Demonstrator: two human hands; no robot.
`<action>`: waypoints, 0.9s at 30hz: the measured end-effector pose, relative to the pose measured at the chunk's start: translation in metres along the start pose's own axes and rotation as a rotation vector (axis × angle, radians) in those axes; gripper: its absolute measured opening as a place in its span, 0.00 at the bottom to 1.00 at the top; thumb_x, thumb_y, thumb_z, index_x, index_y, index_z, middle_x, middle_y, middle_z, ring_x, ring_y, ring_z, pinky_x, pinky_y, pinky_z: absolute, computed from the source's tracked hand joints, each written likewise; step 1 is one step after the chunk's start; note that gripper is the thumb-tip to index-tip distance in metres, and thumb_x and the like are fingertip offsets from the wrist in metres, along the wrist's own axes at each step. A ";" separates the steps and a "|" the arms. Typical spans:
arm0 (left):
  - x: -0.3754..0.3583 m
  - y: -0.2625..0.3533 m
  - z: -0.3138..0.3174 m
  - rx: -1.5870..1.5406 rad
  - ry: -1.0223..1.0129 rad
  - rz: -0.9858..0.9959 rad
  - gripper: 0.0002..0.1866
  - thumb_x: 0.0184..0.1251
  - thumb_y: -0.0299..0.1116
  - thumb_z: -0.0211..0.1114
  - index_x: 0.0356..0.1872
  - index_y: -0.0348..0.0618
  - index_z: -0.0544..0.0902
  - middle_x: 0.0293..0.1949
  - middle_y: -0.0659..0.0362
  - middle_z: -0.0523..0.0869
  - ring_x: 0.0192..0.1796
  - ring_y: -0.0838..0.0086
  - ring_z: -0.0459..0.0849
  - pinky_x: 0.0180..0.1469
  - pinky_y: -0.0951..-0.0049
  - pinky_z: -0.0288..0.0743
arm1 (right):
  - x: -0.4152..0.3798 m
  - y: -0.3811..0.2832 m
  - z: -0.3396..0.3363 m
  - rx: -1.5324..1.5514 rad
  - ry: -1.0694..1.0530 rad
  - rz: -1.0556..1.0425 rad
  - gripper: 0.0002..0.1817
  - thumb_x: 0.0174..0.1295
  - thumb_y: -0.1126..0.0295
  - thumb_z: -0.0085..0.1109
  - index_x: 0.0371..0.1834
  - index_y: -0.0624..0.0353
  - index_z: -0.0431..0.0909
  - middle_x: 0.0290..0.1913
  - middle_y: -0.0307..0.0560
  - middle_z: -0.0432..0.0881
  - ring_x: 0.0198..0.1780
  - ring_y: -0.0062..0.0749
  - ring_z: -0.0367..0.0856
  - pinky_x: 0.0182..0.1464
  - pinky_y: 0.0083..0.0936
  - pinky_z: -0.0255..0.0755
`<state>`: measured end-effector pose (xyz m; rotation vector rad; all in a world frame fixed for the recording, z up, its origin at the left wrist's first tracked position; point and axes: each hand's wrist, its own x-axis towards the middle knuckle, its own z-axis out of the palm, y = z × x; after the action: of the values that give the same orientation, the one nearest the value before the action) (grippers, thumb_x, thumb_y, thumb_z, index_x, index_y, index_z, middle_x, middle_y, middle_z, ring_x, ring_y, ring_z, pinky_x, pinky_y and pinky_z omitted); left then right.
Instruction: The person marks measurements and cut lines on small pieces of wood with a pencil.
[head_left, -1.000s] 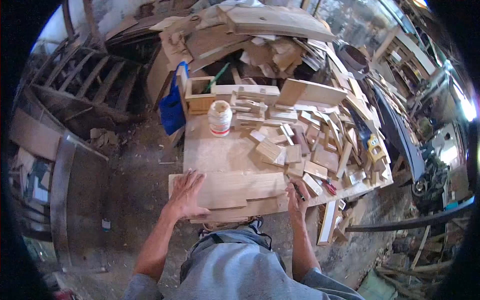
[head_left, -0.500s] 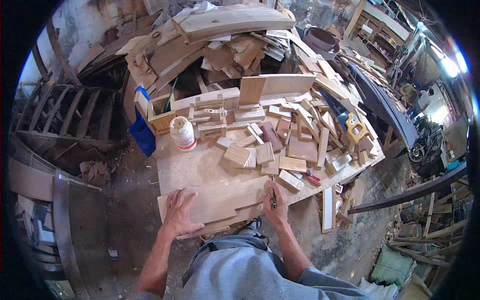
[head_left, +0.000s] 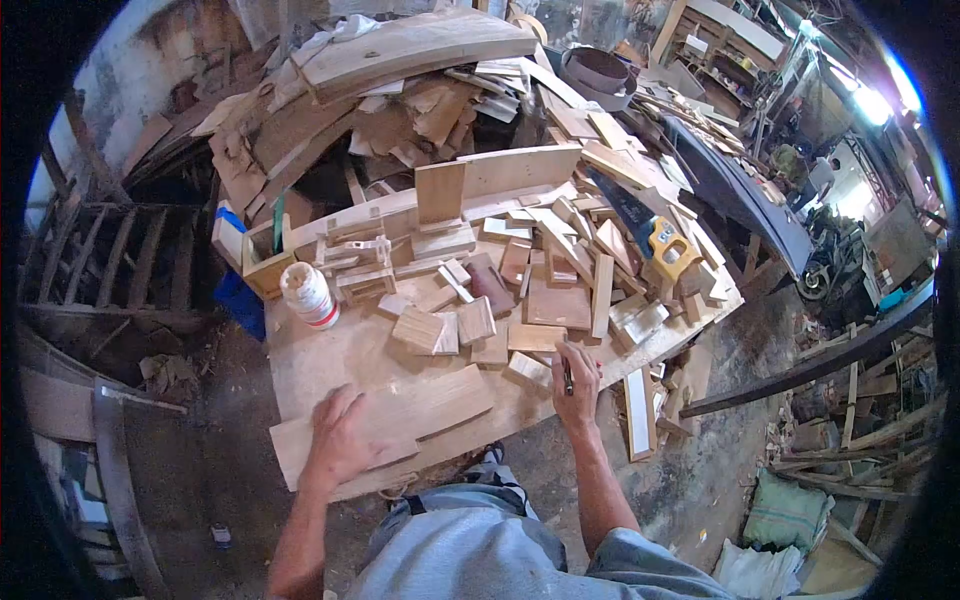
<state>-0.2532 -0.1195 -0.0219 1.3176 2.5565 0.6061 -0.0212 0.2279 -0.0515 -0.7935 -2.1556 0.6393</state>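
A long pale board (head_left: 425, 405) with a stepped front edge lies along the near side of the workbench (head_left: 300, 370). My left hand (head_left: 338, 440) is at its left end, fingers spread and slightly blurred. Over the bench's front edge, apart from the board, my right hand (head_left: 577, 385) has a dark pen (head_left: 568, 378) between its fingers. It is nearest to a small wood block (head_left: 537, 338) and a second block (head_left: 530, 370).
Wood offcuts (head_left: 560, 300) cover the middle and right of the bench. A yellow-handled saw (head_left: 668, 248) lies on them. To the left stand a white jar (head_left: 310, 296) and a wooden box (head_left: 266, 262). A dark beam (head_left: 800, 368) juts in from the right.
My right hand has left the board's right end and moved right, towards the loose blocks, with the pen still in it. Red pliers seen before are now hidden. The camera view has shifted.
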 end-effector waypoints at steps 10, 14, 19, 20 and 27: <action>0.173 0.182 0.117 0.044 0.228 0.360 0.26 0.62 0.37 0.74 0.60 0.36 0.85 0.64 0.48 0.84 0.70 0.55 0.77 0.74 0.48 0.64 | 0.039 0.033 0.024 0.496 -0.145 0.482 0.11 0.73 0.69 0.64 0.51 0.65 0.86 0.36 0.43 0.87 0.36 0.18 0.81 0.38 0.20 0.76; 0.187 0.184 0.117 0.002 0.085 0.288 0.30 0.63 0.42 0.73 0.64 0.36 0.82 0.63 0.49 0.83 0.70 0.56 0.77 0.72 0.48 0.63 | 0.043 0.034 0.012 0.546 -0.190 0.461 0.12 0.73 0.70 0.60 0.53 0.67 0.85 0.30 0.38 0.84 0.30 0.18 0.79 0.32 0.18 0.72; 0.201 0.178 0.117 0.075 -0.065 0.322 0.30 0.66 0.47 0.72 0.62 0.37 0.83 0.62 0.49 0.83 0.69 0.57 0.77 0.70 0.45 0.65 | 0.041 0.036 0.010 0.702 -0.188 0.539 0.12 0.73 0.70 0.62 0.53 0.67 0.86 0.31 0.41 0.85 0.29 0.20 0.80 0.32 0.19 0.73; 0.205 0.174 0.123 0.198 -0.050 0.378 0.29 0.68 0.51 0.70 0.60 0.37 0.84 0.60 0.49 0.83 0.67 0.55 0.79 0.69 0.39 0.66 | 0.039 0.047 0.015 0.707 -0.139 0.467 0.13 0.74 0.69 0.62 0.54 0.66 0.86 0.31 0.41 0.85 0.28 0.20 0.80 0.32 0.20 0.74; 0.122 0.159 0.067 -0.096 0.327 0.348 0.22 0.61 0.45 0.78 0.49 0.39 0.87 0.55 0.47 0.86 0.58 0.53 0.86 0.63 0.52 0.77 | 0.057 0.024 -0.021 1.047 -0.009 0.479 0.12 0.77 0.67 0.60 0.55 0.63 0.81 0.36 0.42 0.84 0.30 0.23 0.82 0.27 0.20 0.74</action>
<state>-0.1841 0.0801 -0.0096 1.7732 2.5083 1.0747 -0.0272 0.2879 -0.0276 -0.6706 -1.2961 1.7931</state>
